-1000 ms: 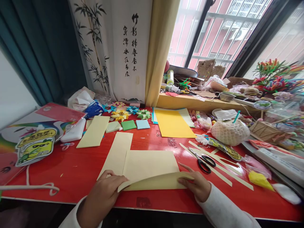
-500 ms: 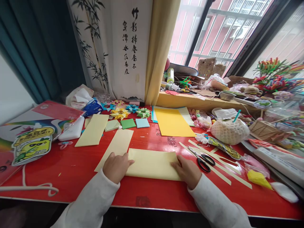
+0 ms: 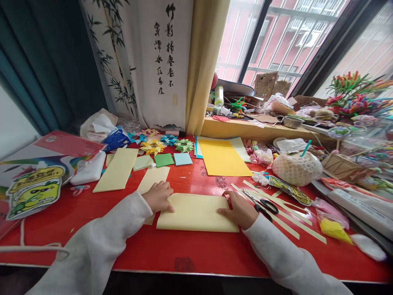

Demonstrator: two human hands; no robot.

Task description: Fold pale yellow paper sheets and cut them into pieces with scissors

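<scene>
A pale yellow sheet of paper (image 3: 196, 215), folded over with a rounded crease along its near side, lies before me on the red table. At its far left corner, my left hand (image 3: 159, 198) grips the edge with the thumb on top and fingers behind. My right hand (image 3: 241, 208) pinches the right end, thumb on the paper and fingers curled at the far corner. Partly under my left hand and sleeve is another pale yellow strip of paper (image 3: 153, 178). Black-handled scissors (image 3: 265, 206) lie just right of my right hand, on thin cut paper strips (image 3: 285, 227).
Behind the paper are a golden yellow sheet (image 3: 224, 157), a green paper stack (image 3: 164, 160), a light blue stack (image 3: 183, 159) and folded paper stars (image 3: 152, 146). A coconut in netting (image 3: 296, 169) stands right; a white cable (image 3: 33, 248) lies left.
My left hand has moved up and right along the paper's left side to its far corner. The right hand has shifted slightly toward the far edge. The near fold now looks rounder.
</scene>
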